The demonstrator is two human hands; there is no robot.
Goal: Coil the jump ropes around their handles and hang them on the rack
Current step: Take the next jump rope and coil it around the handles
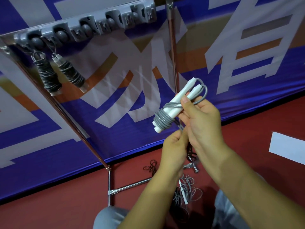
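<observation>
My right hand grips a pair of white handles held side by side, with grey rope coiled round their lower end. My left hand, just below, pinches the loose part of that rope. A grey rack with round holders and hooks runs across the top left. Two coiled jump ropes hang from its left end.
The rack stands on a chrome frame with a foot bar on the red floor. More loose grey ropes and a dark rope lie on the floor by my knees. A blue and white banner hangs behind.
</observation>
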